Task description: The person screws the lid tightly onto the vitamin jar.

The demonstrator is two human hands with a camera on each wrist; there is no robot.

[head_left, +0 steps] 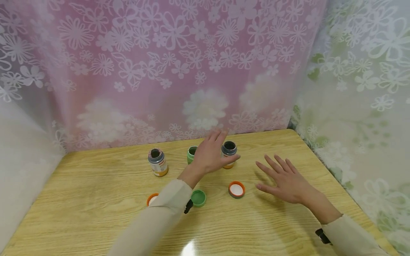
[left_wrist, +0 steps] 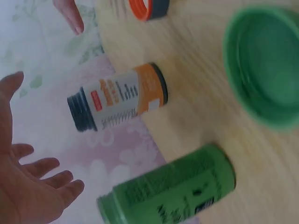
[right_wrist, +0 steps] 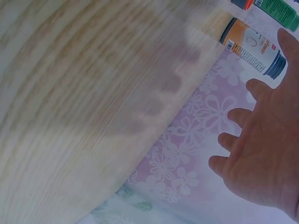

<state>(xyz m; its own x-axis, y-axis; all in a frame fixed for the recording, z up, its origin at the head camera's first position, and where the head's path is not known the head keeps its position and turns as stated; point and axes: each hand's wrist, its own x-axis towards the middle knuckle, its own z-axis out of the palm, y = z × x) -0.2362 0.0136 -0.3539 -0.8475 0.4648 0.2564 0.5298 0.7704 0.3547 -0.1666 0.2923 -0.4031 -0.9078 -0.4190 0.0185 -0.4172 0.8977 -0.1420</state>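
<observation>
My left hand [head_left: 209, 153] hovers over the back of the table, fingers spread and holding nothing. It partly hides a green bottle [head_left: 192, 152] and a white-and-orange labelled bottle [head_left: 229, 149], both uncapped. In the left wrist view the green bottle [left_wrist: 175, 186] and the labelled bottle [left_wrist: 121, 97] stand apart from that hand. To the right, my right hand [head_left: 288, 183] is held above the table with fingers spread, touching nothing. Another uncapped labelled bottle [head_left: 158, 163] stands at the left. Nearest the right hand lies an orange-rimmed cap [head_left: 236, 190].
A green cap [head_left: 198, 198] lies in front of the green bottle. Another orange-rimmed cap [head_left: 152, 198] is partly covered by the left sleeve [head_left: 166, 204]. Floral curtains [head_left: 179, 71] hang behind and beside the wooden table [head_left: 96, 185].
</observation>
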